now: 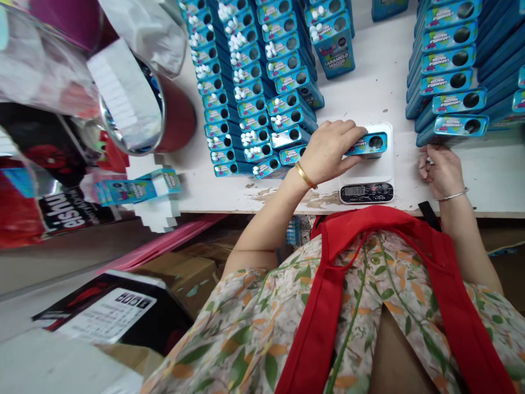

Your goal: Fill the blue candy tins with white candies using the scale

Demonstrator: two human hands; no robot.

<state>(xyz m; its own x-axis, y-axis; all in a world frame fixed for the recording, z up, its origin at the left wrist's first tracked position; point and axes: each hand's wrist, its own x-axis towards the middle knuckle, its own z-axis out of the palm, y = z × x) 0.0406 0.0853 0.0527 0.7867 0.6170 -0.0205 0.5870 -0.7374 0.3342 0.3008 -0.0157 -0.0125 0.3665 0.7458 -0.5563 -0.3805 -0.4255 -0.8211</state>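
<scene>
My left hand (333,149) grips the end of a blue candy tin (368,144) between thumb and fingers. That tin stands upright on a white kitchen scale (367,174), with a dark round hole in its lid. Digits glow on the scale's display (355,191). To the right of the scale, my right hand (442,171) is closed with curled fingers, low over the table. What it holds, if anything, is hidden. Just beyond it stands the nearest tin (461,125) of the right-hand group.
Rows of blue tins (251,87), many topped with small white candies, fill the table's left part. More tins stand at right. A metal container (168,115) and a flattened blue carton (137,190) sit at far left. The table's front edge (254,212) runs before my apron (389,219).
</scene>
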